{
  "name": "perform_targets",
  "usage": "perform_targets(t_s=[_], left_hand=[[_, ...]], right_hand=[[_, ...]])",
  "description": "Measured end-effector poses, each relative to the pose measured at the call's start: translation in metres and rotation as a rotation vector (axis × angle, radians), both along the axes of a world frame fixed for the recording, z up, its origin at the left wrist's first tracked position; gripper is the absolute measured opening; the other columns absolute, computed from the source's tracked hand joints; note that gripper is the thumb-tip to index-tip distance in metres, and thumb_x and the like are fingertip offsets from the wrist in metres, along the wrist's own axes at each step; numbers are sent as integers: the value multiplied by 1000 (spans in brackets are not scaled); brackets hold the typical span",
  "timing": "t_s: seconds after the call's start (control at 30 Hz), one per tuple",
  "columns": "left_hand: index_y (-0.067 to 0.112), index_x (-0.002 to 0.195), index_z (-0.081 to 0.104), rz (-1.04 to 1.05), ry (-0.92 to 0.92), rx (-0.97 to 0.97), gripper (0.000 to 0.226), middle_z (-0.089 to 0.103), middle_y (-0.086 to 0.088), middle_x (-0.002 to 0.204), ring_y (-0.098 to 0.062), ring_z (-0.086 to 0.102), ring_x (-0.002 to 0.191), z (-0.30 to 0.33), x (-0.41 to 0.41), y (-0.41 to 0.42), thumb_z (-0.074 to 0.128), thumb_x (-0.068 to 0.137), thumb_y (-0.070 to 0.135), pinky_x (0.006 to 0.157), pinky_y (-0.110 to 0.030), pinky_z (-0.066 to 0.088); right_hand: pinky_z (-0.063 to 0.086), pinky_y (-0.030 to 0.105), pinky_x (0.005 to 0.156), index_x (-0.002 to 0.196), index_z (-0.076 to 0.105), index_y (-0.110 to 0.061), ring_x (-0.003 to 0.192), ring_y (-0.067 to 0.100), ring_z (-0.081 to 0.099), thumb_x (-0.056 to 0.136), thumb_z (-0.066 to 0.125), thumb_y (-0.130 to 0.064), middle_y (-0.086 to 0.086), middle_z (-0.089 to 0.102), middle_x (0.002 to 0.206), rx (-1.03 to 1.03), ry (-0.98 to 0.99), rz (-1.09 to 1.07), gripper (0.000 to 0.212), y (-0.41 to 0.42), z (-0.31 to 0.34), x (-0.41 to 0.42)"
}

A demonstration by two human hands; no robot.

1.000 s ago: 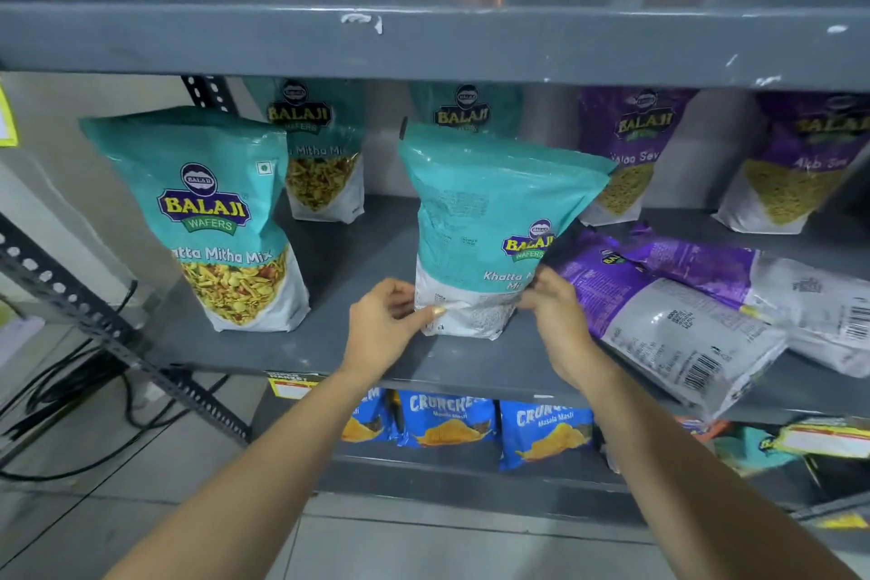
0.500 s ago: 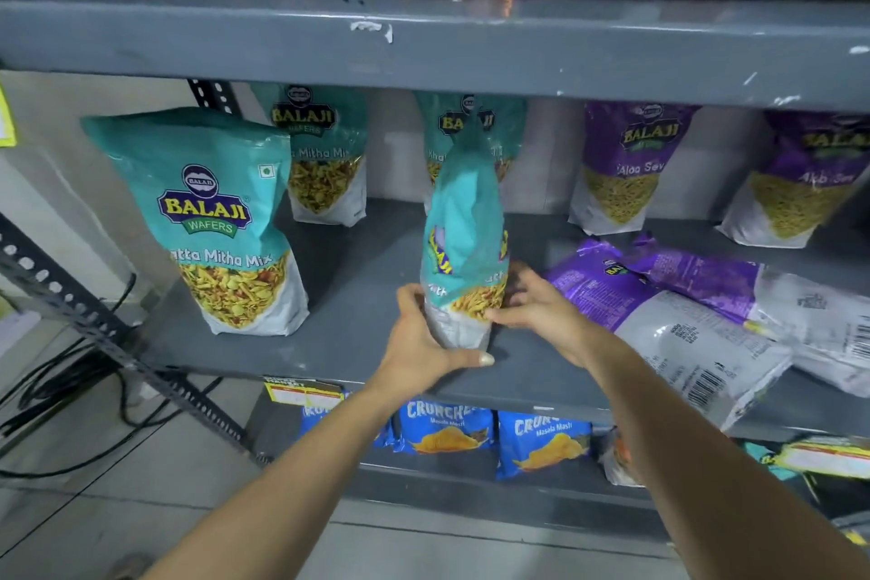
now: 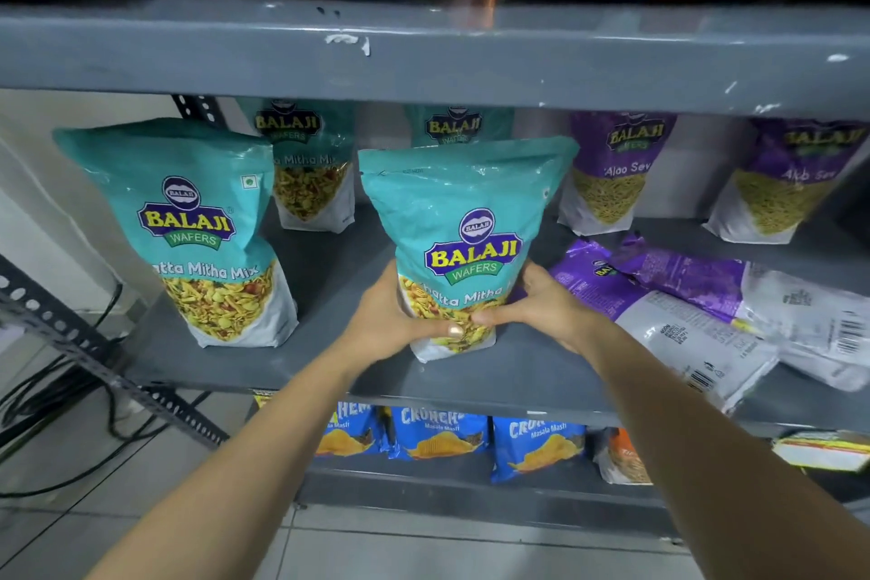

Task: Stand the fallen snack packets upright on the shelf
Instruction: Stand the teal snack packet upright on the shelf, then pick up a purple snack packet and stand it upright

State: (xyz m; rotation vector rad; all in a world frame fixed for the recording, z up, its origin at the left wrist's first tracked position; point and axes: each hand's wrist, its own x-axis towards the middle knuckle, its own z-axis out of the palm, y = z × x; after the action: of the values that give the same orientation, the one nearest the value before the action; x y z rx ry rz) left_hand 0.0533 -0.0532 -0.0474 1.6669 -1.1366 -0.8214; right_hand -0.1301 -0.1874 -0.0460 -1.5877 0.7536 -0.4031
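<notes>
A teal Balaji Khatta Mitha Mix packet stands upright at the front middle of the grey shelf, its printed front facing me. My left hand grips its lower left side and my right hand grips its lower right, thumbs meeting over the clear window. Two purple packets lie flat to the right, one in front and another behind it, backs up. A second teal packet stands upright at the left.
Upright teal packets and purple Aloo Sev packets line the back of the shelf. The upper shelf edge hangs low overhead with orange packets on it. Blue packets sit on the shelf below. Cables lie on the floor at left.
Both hands have turned the teal packet about its upright axis: its back faced me, then its edge, now its front. The hands have shifted around its base.
</notes>
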Motion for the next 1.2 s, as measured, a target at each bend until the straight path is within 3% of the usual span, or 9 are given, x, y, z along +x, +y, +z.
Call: perform_targets(t_s=[0.13,0.23,0.33,0.57,0.7,0.8,0.93,1.07,1.2], left_hand=[[29,120,58,-38,-1,15,79,73,10,118,-8,70,108,0,9,2,92,50,43,99,-44,55],[27,123,56,-48,64,-17,77,73,3,121,-17,69,112,4,9,3,94,57,31,98,-49,55],[23,118,59,16,126,-106,66,75,0,116,-17,72,107,15,9,-3,92,62,8,90,-40,59],[18,110,63,48,187,-248,43,77,12,95,-2,74,89,47,3,-2,78,75,-3,74,-20,59],[13,105,64,179,258,-396,32,75,7,99,-4,73,89,75,4,-6,74,80,-4,77,-22,59],[10,113,58,321,194,-462,39,69,2,105,-7,68,93,74,-4,-1,78,80,4,81,-19,55],[13,78,41,711,-33,-533,40,39,0,72,-15,37,64,54,-28,18,81,79,16,66,-29,37],[20,58,28,490,-30,-528,51,27,6,57,-13,26,57,28,-88,17,67,83,-1,57,-33,28],[29,56,32,233,-82,-385,45,36,9,51,-5,28,53,6,-168,-33,66,76,8,54,-25,29]], right_hand=[[53,41,101,130,57,-17,118,19,65,58,92,-18,0,72,123,-10,3,16,79,-1,3,-4],[53,36,99,128,57,-13,114,18,68,71,82,-8,5,71,122,139,-105,85,62,-2,16,-5],[54,32,97,121,64,-10,100,13,71,78,75,-7,5,73,114,62,-149,-29,45,1,25,3],[57,34,89,118,66,-10,102,20,72,68,77,-15,6,74,113,82,-339,-118,51,6,45,6],[58,31,85,104,71,-18,94,15,73,65,77,-21,-4,79,100,50,-434,-229,40,13,66,10],[57,33,89,109,68,-18,102,17,72,73,74,-23,2,75,111,75,-447,-247,37,21,71,3],[48,31,94,104,64,-25,104,10,64,91,62,-23,1,70,109,41,-355,-328,13,16,73,-36],[47,9,77,102,69,-11,73,-10,65,87,70,-11,-4,72,86,-205,-218,-517,15,-24,64,-115],[41,-1,65,97,72,0,59,-21,58,81,75,-4,-14,68,72,-408,90,-687,17,-89,44,-218]])
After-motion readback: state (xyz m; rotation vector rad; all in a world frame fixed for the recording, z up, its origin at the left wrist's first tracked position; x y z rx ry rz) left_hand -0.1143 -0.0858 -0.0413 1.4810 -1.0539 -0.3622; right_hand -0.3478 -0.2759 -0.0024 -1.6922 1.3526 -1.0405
